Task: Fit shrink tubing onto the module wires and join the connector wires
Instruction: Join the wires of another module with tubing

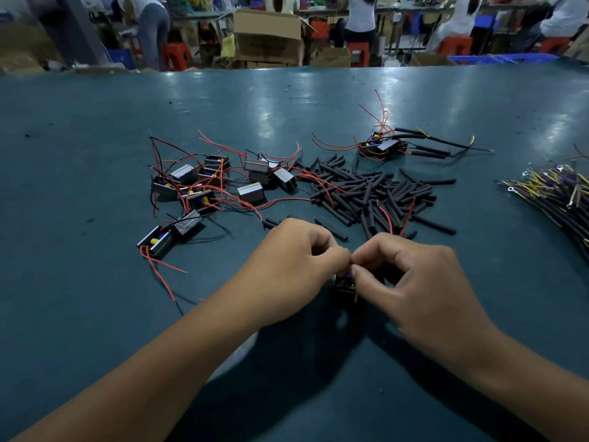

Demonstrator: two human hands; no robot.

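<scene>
We see two bare hands meeting in the near middle of a dark green tabletop [95, 129]. The left hand [287, 266] and the right hand [414, 282] touch at the fingertips, and both are pinched tight on something very small between them. It may be a thin wire end, but the fingers hide it, so we cannot be sure. Just under the fingertips sits a small black module [345, 287], mostly covered by the hands. We can see a bit of blue and yellow on it. Two red wires [387, 218] stick up just past the right hand.

Far from the hands, in the middle, lies a big pile of short black shrink tubes [366, 193]. A few loose tubes lie close to the knuckles. To the left of the pile is a bunch of modules [204, 186] with red and black wires all tangled up. One more module [159, 242] lies alone, nearer and to the left, with its red wires pointing toward us.

Far right of the pile sits a finished module [382, 146] with black tubes already on its wires. At the right edge is a bundle of connector wires [554, 193], black with yellow, with small metal rings on the ends.

Past the tabletop we see cardboard boxes [267, 36], red stools [177, 55] and people working
</scene>
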